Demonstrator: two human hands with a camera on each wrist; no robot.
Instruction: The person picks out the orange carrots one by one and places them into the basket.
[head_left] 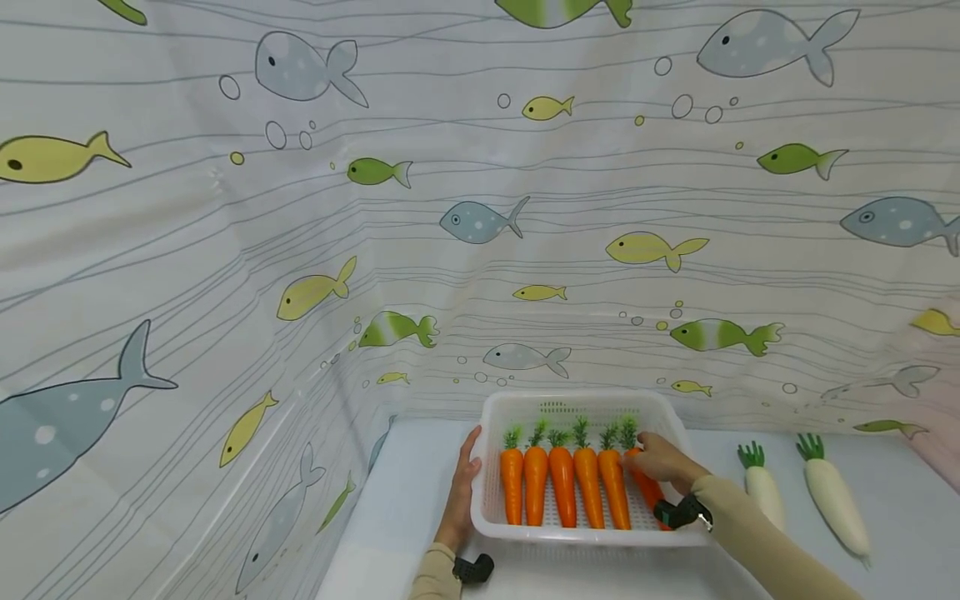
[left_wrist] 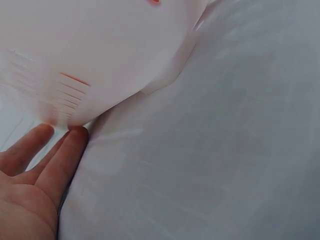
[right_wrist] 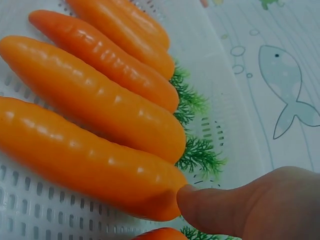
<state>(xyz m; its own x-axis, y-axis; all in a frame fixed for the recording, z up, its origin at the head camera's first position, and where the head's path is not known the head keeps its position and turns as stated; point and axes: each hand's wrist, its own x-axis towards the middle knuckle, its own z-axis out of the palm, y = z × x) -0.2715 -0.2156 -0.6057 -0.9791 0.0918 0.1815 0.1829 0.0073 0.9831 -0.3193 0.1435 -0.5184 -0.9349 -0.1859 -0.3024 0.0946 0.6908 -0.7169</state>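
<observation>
In the head view, a white plastic basket (head_left: 592,533) holds a row of several orange carrots (head_left: 536,483) with green tops. My left hand (head_left: 459,492) rests against the basket's left side; in the left wrist view its fingertips (left_wrist: 77,137) touch the slotted wall. Reaching in from the right, my right hand (head_left: 663,460) grips the upper end of the rightmost carrot (head_left: 647,487), which lies tilted. The right wrist view shows the thumb (right_wrist: 215,205) touching the end of the neighbouring carrot (right_wrist: 95,160); the other fingers are hidden there.
Two white radishes with green tops, a nearer radish (head_left: 763,492) and a farther-right radish (head_left: 836,504), lie on the pale table (head_left: 900,500) right of the basket. A fish-patterned curtain (head_left: 585,200) hangs behind and to the left.
</observation>
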